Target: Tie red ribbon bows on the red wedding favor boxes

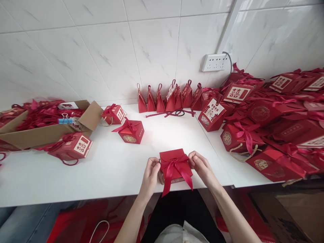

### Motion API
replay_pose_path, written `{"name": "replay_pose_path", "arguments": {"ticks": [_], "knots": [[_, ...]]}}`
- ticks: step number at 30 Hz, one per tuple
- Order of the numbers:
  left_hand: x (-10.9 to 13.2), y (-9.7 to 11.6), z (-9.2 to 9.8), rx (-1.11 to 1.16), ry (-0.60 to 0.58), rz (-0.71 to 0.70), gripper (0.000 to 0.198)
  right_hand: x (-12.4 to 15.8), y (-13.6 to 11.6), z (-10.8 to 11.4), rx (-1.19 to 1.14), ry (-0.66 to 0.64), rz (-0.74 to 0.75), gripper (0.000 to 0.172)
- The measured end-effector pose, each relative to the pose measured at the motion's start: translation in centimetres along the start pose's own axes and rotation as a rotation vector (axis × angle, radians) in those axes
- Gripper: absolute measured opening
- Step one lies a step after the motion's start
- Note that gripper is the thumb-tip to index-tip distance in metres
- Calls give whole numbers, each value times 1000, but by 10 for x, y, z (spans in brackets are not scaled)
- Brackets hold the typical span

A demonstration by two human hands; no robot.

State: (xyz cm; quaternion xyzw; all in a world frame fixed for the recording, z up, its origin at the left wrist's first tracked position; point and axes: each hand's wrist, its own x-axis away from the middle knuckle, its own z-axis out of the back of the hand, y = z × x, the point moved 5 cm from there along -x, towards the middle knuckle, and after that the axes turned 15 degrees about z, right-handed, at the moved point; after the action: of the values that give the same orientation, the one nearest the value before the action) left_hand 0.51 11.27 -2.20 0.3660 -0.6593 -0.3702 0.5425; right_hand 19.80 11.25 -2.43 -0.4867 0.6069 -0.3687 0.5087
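A white bench runs along a tiled wall. A heap of red gift boxes covers its right end. At the left end an open carton lies full of red ribbons. A row of folded red boxes leans against the wall, left of a socket. A red box tied with a bow sits at the bench's near edge, in the middle. The left hand and right hand pinch its two sides, fingers curled narrow onto it.
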Motion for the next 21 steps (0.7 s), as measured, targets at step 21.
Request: {"name": "replay_pose_path", "arguments": {"ticks": [21], "knots": [[5,28,-24,-190,-83,-423,21,19,-10,18,-540,343,-193,48]]}}
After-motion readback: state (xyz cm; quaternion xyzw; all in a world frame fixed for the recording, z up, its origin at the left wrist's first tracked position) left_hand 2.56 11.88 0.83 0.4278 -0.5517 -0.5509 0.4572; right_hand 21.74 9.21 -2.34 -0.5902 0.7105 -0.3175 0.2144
